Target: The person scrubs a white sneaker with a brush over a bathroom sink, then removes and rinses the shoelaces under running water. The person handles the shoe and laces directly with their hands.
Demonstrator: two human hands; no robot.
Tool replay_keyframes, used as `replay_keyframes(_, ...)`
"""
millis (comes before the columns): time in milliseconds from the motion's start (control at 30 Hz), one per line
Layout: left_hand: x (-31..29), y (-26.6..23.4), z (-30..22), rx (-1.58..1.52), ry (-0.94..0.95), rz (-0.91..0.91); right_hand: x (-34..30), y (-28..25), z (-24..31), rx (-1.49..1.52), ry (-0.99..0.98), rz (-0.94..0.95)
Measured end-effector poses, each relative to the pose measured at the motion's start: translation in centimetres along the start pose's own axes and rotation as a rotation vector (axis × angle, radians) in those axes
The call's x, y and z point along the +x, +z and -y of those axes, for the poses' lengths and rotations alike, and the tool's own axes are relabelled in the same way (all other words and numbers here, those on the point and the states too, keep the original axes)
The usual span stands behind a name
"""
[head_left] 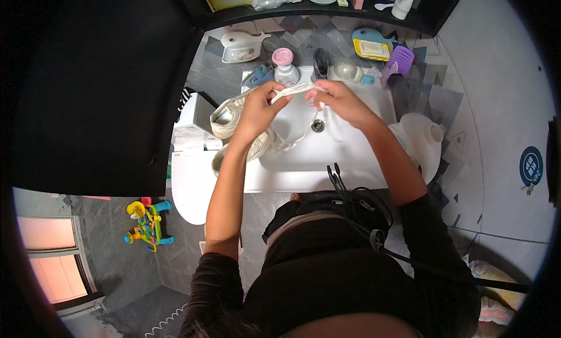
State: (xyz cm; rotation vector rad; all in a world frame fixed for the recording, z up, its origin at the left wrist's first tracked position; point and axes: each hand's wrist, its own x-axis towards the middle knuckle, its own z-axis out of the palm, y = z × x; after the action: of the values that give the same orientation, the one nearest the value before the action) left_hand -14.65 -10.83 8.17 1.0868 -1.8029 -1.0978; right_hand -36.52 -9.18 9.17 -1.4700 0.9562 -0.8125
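Observation:
Above the white sink (350, 181), my left hand (256, 111) is closed on a bundle of white shoelaces (299, 89). The bundle stretches across to my right hand (345, 104), whose thumb and fingers pinch its other end. Loose lace ends hang from the hands toward the basin, near the drain (317, 126). Two cream-coloured shoes sit at the sink's left side. The far shoe (223, 117) is partly covered by my left hand, and the near shoe (264, 147) by my left forearm.
Behind the basin stand a black faucet (320, 62), a pink-topped pump bottle (286, 69) and a clear bottle (346, 73). A white jug (422, 142) is at the right. Whale-shaped soap holders (241, 48) hang on the wall. Black cables (345, 189) dangle before me.

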Motion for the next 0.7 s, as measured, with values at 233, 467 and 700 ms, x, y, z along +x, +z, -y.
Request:
replay_keyframes(233, -1.0, -2.8, 0.1, -0.229, -0.19, 0.008, -1.2, -4.5, 3.4, 0.258, -0.056, -0.229)
replay_keyframes(467, -1.9, -4.3, 2.5, -0.333, -0.311, 0.056, -3.0, -11.2, 3.8, 0.414, -0.156, -0.305)
replay_keyframes(700, -0.4, -1.9, -1.2, -0.312, -0.404, 0.153, -0.7, -4.8, 2.1, -0.673, -0.258, -0.362)
